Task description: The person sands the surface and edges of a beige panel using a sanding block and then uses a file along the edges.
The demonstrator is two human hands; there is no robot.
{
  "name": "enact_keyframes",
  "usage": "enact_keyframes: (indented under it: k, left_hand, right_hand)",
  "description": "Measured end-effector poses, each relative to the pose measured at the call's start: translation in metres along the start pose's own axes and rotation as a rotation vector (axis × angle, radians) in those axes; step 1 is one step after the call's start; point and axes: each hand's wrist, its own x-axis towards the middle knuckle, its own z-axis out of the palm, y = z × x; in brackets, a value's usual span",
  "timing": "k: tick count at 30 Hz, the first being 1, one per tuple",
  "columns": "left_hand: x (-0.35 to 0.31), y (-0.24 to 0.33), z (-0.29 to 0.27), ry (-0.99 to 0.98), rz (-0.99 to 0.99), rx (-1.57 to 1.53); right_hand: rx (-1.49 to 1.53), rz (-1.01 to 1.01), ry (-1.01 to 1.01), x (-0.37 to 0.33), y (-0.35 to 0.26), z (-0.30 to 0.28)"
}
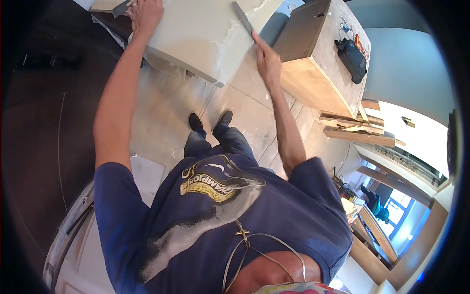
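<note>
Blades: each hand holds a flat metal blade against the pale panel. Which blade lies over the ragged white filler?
The long narrow blade in the right hand; the left hand holds its blade at the panel's smooth far corner.

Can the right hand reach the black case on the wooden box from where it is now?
Probably yes. The right hand holds a long flat blade at the edge of the pale slab. The black case lies on the wooden box just beside it, with nothing between them, but the hand is occupied.

A long, narrow grey putty knife (243, 18) lies angled on the far pale plaster-smeared board (196, 34); a second blade (120, 8) sits far left.
</note>
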Motion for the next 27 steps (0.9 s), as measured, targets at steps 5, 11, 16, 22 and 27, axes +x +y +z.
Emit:
enact_keyframes:
  k: [5,11,16,22,27]
  left_hand:
    - [0.01,-0.036,0.031,0.174,0.128,-0.006]
    - [0.01,-0.031,0.035,0.113,0.094,-0.008]
    - [0.008,-0.027,0.032,0.093,0.104,-0.019]
    - [0.007,-0.029,0.023,0.088,0.065,0.081]
    - [0.009,-0.017,0.017,0.023,0.038,0.015]
  right_hand:
    - [0.068,0.004,-0.104,-0.048,0.002,-0.003]
    - [0.109,0.047,-0.054,-0.056,0.018,0.001]
    - [0.014,-0.008,0.017,0.052,0.025,-0.015]
    - [0.016,0.11,-0.119,-0.043,0.026,-0.013]
    - [0.004,-0.08,0.044,0.061,0.05,-0.013]
